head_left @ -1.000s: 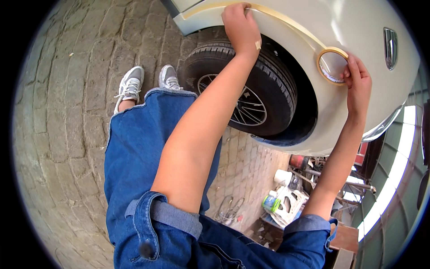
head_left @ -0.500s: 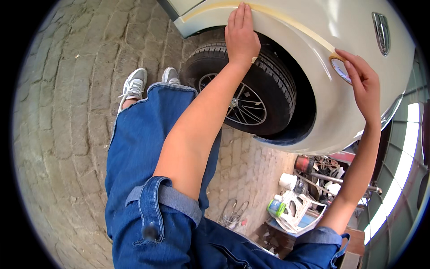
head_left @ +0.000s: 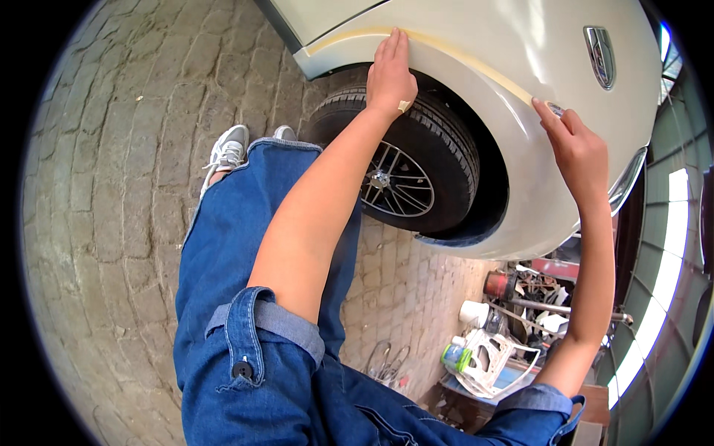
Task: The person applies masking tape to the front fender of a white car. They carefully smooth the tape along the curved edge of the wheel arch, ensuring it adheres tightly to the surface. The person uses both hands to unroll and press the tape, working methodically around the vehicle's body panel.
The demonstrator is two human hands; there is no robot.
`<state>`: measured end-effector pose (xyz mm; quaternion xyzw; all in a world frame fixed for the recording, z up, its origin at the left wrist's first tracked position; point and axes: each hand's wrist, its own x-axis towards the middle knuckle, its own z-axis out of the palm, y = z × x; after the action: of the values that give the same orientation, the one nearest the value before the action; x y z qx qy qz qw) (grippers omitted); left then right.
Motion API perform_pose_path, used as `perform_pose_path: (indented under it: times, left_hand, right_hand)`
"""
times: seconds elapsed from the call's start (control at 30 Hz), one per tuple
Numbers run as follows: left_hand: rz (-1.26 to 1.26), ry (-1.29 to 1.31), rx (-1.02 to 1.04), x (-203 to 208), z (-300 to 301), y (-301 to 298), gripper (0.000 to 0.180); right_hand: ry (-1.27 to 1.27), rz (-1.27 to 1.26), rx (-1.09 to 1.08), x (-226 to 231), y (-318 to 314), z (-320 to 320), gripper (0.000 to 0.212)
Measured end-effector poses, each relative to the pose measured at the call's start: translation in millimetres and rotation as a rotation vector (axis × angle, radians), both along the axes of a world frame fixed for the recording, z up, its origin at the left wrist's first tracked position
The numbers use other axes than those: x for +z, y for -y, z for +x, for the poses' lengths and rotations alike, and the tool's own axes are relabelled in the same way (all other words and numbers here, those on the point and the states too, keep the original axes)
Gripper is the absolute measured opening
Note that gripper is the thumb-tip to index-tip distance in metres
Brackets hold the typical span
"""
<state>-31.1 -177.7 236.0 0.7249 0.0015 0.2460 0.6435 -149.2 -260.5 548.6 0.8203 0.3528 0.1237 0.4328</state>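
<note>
A yellowish strip of masking tape (head_left: 476,65) runs along the pale car fender (head_left: 513,171), following the curve above the wheel arch. My left hand (head_left: 390,82) lies on the strip with fingers stretched out, their tips pressing on it near the top of the arch; a small patch sticks to its wrist. Farther right, my right hand (head_left: 581,152) grips the roll of masking tape (head_left: 554,109), mostly hidden behind the fingers. Its index fingertip touches the strip's right end at the fender. Below the arm shows the black tyre (head_left: 446,149) with its spoked wheel (head_left: 401,186).
A shiny oval trim piece (head_left: 599,58) sits on the fender. At lower right a cluttered heap holds a white plastic frame (head_left: 494,360), a green-and-blue jar (head_left: 455,355), a white cup (head_left: 474,312) and a red can (head_left: 497,284). Stone paving (head_left: 119,223) spreads to the left.
My right hand has turned, its index finger now against the strip and the roll mostly covered. The left hand stays on the tape. The whole view has shifted slightly.
</note>
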Motion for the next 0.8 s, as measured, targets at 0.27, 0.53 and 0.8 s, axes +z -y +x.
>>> perform_pose_path:
  times: [0.27,0.53,0.8]
  left_hand:
    - [0.047,-0.024,-0.071,-2,1,-12,0.073]
    - [0.082,-0.051,-0.121,4,-1,-16,0.073]
    - [0.111,-0.062,-0.086,4,-4,-14,0.075]
  right_hand:
    - [0.107,-0.167,-0.046,-7,10,-8,0.048]
    - [0.253,-0.238,-0.125,-25,24,-2,0.048]
    - [0.336,-0.237,0.022,-12,14,15,0.044]
